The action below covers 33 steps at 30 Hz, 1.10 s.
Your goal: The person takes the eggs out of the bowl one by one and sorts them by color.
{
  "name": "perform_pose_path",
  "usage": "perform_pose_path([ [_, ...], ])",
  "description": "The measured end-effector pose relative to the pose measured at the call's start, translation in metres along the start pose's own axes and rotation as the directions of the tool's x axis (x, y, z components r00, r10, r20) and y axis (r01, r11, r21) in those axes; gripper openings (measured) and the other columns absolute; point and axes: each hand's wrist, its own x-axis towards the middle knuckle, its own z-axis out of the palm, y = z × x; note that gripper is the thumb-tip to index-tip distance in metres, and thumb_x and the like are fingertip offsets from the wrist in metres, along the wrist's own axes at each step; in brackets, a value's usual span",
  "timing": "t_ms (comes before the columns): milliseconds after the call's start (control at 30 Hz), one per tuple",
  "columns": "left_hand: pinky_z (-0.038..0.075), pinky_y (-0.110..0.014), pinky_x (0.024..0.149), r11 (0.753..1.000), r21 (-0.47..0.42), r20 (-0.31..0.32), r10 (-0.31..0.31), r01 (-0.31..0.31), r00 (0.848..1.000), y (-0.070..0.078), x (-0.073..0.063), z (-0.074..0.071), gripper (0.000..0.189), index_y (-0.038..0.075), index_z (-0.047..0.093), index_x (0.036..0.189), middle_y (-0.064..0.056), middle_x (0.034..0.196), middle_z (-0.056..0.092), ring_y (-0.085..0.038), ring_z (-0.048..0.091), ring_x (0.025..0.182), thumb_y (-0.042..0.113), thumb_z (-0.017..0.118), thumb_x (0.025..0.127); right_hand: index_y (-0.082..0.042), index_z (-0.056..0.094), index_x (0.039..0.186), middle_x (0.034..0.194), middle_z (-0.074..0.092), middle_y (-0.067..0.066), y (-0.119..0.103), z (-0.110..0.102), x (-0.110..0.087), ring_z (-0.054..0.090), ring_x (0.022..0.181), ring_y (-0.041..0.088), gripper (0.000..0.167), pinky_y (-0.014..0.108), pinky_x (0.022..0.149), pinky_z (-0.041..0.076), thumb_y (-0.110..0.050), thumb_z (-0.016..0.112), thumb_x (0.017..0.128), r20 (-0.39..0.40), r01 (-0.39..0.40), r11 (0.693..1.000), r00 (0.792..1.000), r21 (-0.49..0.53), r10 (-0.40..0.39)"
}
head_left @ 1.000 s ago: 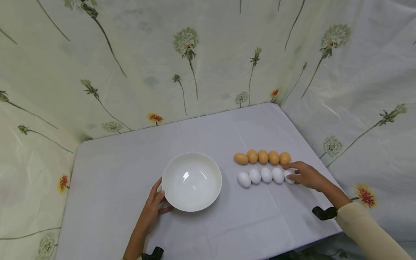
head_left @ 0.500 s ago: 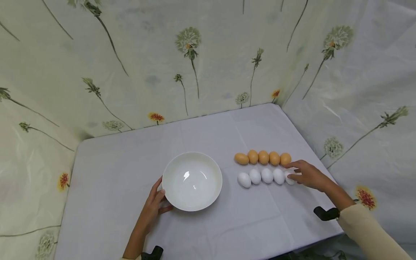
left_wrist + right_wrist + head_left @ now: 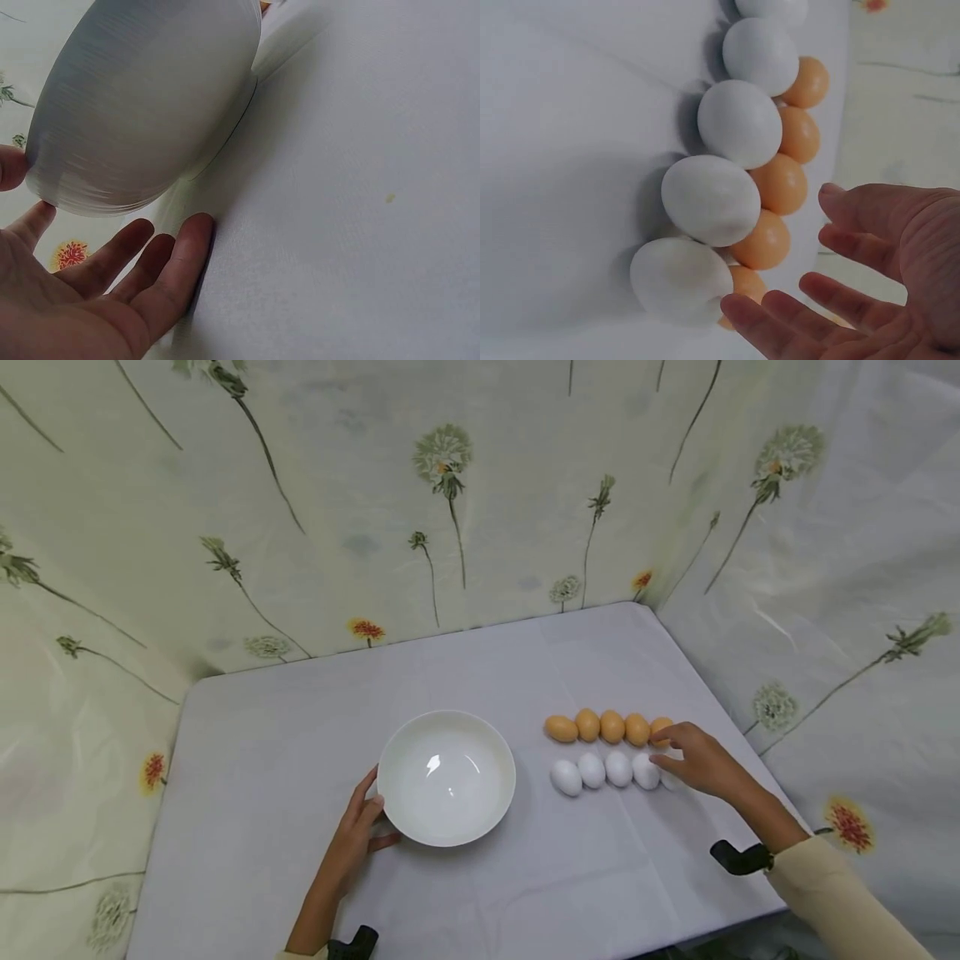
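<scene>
A wide white bowl (image 3: 446, 814) stands on the table. My left hand (image 3: 352, 835) holds its left side, with the thumb at the rim; in the left wrist view, one finger touches the outer wall (image 3: 135, 150) while the others spread below. To the right lies a row of white eggs (image 3: 618, 768), with a row of brown eggs (image 3: 612, 727) behind it. My right hand (image 3: 701, 760) hovers over the right ends of both rows, fingers spread, nothing gripped. It partly hides the last white egg (image 3: 670, 781) and the last brown egg (image 3: 660, 727).
A white cloth (image 3: 300, 760) covers the table. Flower-printed sheets (image 3: 510, 510) hang behind it and at both sides. Dark camera mounts sit at my left wrist (image 3: 354, 943) and right wrist (image 3: 741, 858).
My right hand has shifted slightly left and up over the rows, covering more of the rightmost eggs. The left hand and bowl stay in place. The head view has swung slightly.
</scene>
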Motion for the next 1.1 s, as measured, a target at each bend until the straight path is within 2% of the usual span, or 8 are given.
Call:
perform_pose_path([
  [333, 0.061, -0.049, 0.085, 1.000, 0.005, -0.011, 0.002, -0.002, 1.000, 0.002, -0.001, 0.002, 0.051, 0.045, 0.027, 0.153, -0.017, 0.135, 0.049, -0.039, 0.050, 0.133, 0.046, 0.045, 0.105, 0.005, 0.062, 0.123, 0.121, 0.059, 0.022, -0.019, 0.006, 0.007, 0.059, 0.112, 0.044, 0.038, 0.056, 0.091, 0.054, -0.013, 0.072, 0.091, -0.014, 0.095, 0.995, 0.995, 0.017, -0.095],
  [767, 0.061, -0.049, 0.084, 1.000, 0.007, -0.016, 0.004, -0.004, 1.000, -0.001, 0.002, 0.006, 0.051, 0.046, 0.028, 0.153, -0.017, 0.132, 0.049, -0.039, 0.052, 0.130, 0.046, 0.045, 0.105, 0.001, 0.064, 0.123, 0.120, 0.062, 0.019, -0.050, 0.016, 0.022, 0.060, 0.113, 0.040, 0.036, 0.052, 0.092, 0.055, -0.013, 0.073, 0.091, 0.022, 0.151, 0.988, 0.988, 0.035, -0.151],
  [867, 0.062, -0.048, 0.083, 0.999, 0.033, -0.023, 0.004, -0.004, 1.000, 0.000, 0.003, 0.006, 0.051, 0.045, 0.028, 0.153, -0.017, 0.132, 0.051, -0.038, 0.053, 0.128, 0.045, 0.046, 0.105, 0.000, 0.065, 0.123, 0.121, 0.062, 0.018, -0.054, 0.018, 0.023, 0.060, 0.113, 0.038, 0.036, 0.051, 0.091, 0.055, -0.015, 0.072, 0.092, 0.031, 0.141, 0.989, 0.989, 0.034, -0.142],
  [1100, 0.062, -0.045, 0.083, 0.991, 0.131, -0.055, 0.003, 0.004, 0.999, 0.007, 0.005, 0.001, 0.051, 0.043, 0.034, 0.152, -0.015, 0.134, 0.054, -0.036, 0.054, 0.127, 0.046, 0.050, 0.103, 0.000, 0.065, 0.124, 0.121, 0.063, 0.018, -0.067, 0.022, 0.024, 0.060, 0.111, 0.036, 0.036, 0.047, 0.088, 0.057, -0.014, 0.072, 0.092, 0.011, 0.184, 0.982, 0.983, 0.049, -0.185],
])
